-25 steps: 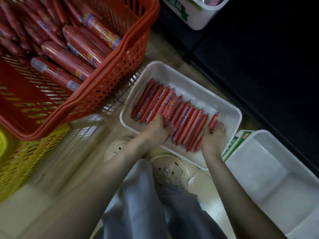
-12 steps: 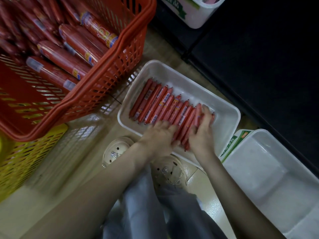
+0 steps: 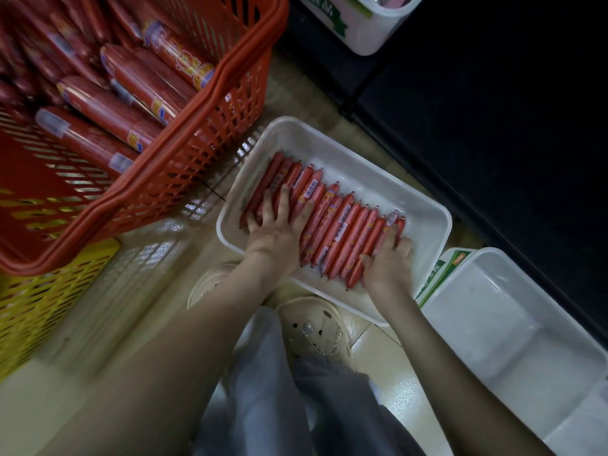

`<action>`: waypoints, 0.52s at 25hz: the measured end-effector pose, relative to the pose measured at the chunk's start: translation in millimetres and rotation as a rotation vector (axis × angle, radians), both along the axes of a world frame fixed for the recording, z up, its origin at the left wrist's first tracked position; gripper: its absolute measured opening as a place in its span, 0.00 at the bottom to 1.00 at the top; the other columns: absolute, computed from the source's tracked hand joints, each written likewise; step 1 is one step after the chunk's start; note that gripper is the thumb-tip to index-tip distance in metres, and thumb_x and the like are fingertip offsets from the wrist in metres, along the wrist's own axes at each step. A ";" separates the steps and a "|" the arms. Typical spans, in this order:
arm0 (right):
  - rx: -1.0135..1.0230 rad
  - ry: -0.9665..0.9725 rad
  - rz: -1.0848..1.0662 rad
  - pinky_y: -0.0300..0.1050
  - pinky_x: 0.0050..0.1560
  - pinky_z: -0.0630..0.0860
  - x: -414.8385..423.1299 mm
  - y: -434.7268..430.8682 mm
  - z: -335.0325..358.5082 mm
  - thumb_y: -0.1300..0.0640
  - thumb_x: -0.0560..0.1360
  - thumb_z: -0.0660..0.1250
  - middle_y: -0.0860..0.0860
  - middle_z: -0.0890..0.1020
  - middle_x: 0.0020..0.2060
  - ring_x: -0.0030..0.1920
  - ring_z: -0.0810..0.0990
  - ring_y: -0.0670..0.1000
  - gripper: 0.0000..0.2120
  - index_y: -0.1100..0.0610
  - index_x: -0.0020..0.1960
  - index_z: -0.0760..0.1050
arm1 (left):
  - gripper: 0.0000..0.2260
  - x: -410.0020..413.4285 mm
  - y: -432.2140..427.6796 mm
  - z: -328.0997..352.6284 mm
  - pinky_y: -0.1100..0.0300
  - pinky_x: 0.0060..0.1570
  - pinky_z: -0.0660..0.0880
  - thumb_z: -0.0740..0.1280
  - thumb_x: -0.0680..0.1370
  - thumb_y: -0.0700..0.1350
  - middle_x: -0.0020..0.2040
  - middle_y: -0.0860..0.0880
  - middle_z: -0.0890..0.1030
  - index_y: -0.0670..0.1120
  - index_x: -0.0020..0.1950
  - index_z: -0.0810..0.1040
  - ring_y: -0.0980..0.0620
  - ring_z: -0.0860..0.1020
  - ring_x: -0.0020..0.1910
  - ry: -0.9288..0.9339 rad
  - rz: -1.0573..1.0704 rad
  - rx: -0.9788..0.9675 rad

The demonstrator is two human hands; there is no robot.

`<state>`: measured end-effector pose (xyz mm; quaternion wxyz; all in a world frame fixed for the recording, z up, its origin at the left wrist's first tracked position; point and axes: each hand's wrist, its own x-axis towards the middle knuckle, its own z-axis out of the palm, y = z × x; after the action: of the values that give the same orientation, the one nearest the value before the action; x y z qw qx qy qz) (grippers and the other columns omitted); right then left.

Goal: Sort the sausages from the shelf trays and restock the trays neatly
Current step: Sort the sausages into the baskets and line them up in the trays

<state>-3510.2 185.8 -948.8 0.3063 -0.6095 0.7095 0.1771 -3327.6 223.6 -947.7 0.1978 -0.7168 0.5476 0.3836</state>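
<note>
- Looming along the right side: a dark shelf unit (image 3: pixel 493 110), with detail too dim to be making out.
- Filling the upper left: a red basket (image 3: pixel 214 139), tilting on top of a yellow basket (image 3: pixel 49 291) and holding a heap of thick sausages (image 3: pixel 131 83) in red wrappers.
- Sitting at the lower right, just beside the task's tray: an empty white tray (image 3: pixel 510 340), with a green-and-white label showing at its near corner.
- Lying on the pale tiled floor (image 3: pixel 148 258) in the middle, close by the red basket: a white tray (image 3: pixel 378 179), carrying a row of small sausages (image 3: pixel 342 232) packed side by side, all slanting the same way.
- Pressing down on the left end of that row: the left hand (image 3: pixel 276 232), palm down, fingers straight and spread apart, gripping nothing.
- Resting on the right end of the row: the right hand (image 3: pixel 388 261), fingers lying fairly straight over the last few sausages, thumb out at the side, not closing round any.
- Peeking out below the tray, between the forearms: pale shoes (image 3: pixel 312 327).
</note>
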 end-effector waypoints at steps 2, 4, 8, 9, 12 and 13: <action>-0.032 0.042 0.197 0.52 0.74 0.50 0.7 11.0 -5.3 0.50 0.80 0.57 0.56 0.45 0.76 0.74 0.50 0.57 0.37 0.57 0.78 0.37 | 0.38 0.3 1.8 -1.2 0.33 0.70 0.45 0.59 0.79 0.52 0.74 0.45 0.26 0.60 0.75 0.30 0.38 0.33 0.74 0.012 0.014 -0.017; 0.010 -0.025 0.262 0.51 0.75 0.35 0.3 16.5 -10.9 0.50 0.82 0.52 0.54 0.31 0.75 0.75 0.34 0.55 0.36 0.57 0.76 0.30 | 0.37 -0.7 4.3 -1.7 0.34 0.71 0.44 0.56 0.80 0.56 0.73 0.46 0.25 0.58 0.75 0.29 0.40 0.32 0.75 0.020 -0.017 -0.025; 0.156 -0.065 0.282 0.49 0.74 0.34 -3.5 17.0 -12.5 0.48 0.81 0.55 0.53 0.23 0.71 0.73 0.28 0.54 0.40 0.56 0.73 0.25 | 0.36 -3.6 5.1 -4.3 0.35 0.72 0.48 0.55 0.80 0.56 0.74 0.45 0.27 0.55 0.76 0.30 0.40 0.34 0.75 0.009 -0.064 -0.011; 0.184 -0.071 0.279 0.48 0.73 0.34 -3.0 17.6 -10.3 0.49 0.81 0.57 0.53 0.23 0.70 0.73 0.28 0.54 0.42 0.56 0.73 0.25 | 0.36 -3.0 4.7 -3.1 0.36 0.72 0.48 0.55 0.80 0.56 0.75 0.45 0.27 0.55 0.76 0.31 0.40 0.34 0.75 0.006 -0.071 -0.007; 0.207 -0.105 0.269 0.47 0.72 0.34 -5.5 21.0 4.7 0.48 0.79 0.60 0.53 0.25 0.72 0.74 0.29 0.54 0.44 0.53 0.75 0.27 | 0.32 2.0 6.2 11.6 0.41 0.74 0.46 0.54 0.81 0.55 0.77 0.46 0.33 0.55 0.77 0.35 0.42 0.39 0.77 0.043 -0.069 -0.037; 0.166 -0.107 0.291 0.48 0.72 0.33 -6.1 20.4 14.8 0.49 0.79 0.61 0.53 0.26 0.73 0.74 0.29 0.53 0.43 0.52 0.75 0.28 | 0.31 4.4 6.9 22.4 0.43 0.75 0.45 0.54 0.81 0.54 0.78 0.46 0.36 0.55 0.78 0.37 0.43 0.41 0.77 0.057 -0.058 -0.069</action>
<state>-3516.4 206.1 -933.9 0.3639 -0.6870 0.5794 0.2447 -3323.1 230.5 -925.3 0.1683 -0.6957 0.5864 0.3791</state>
